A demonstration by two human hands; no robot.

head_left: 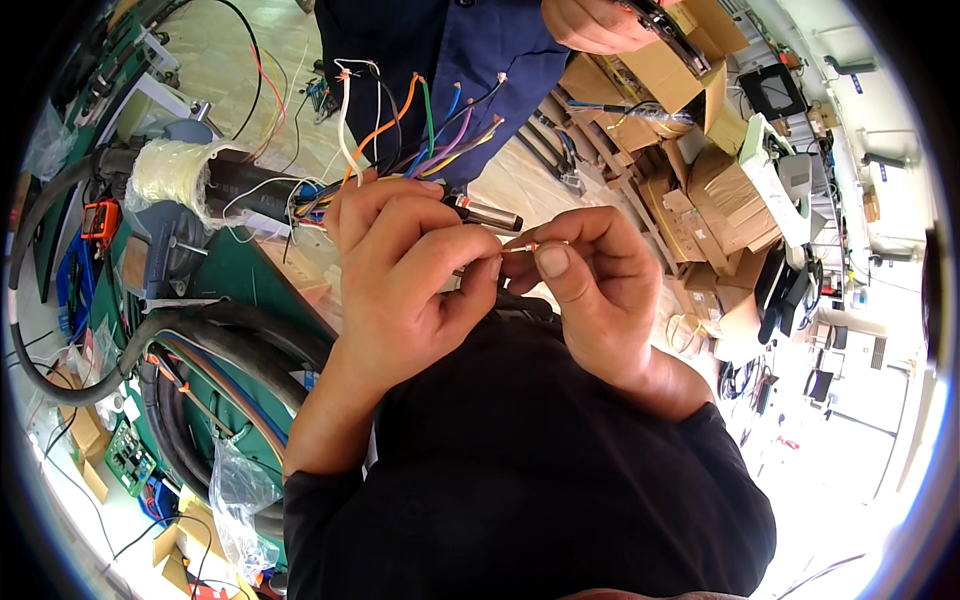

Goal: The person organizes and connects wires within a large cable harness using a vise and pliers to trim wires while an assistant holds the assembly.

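My left hand (410, 270) is closed, thumb and forefinger pinching a thin wire end. My right hand (600, 290) meets it, its thumb and forefinger closed on a slim pin-like piece (528, 247) with an orange-and-white band; whether wire and piece are joined I cannot tell. Above my left hand, several coloured wires (430, 115) fan upward, their ends bare or frayed. They come from a thick black cable (245, 187), partly hidden by my left hand. Behind my fingers a dark cylinder with a silver part (487, 213) sticks out to the right.
Clear film (170, 180) wraps the cable above a blue-grey vise (170, 250). Coiled heavy cable (240, 330) lies on the green bench. Another person's hand (600, 22) holds a dark tool (668, 35) at the top. Cardboard boxes (720, 200) are piled at right.
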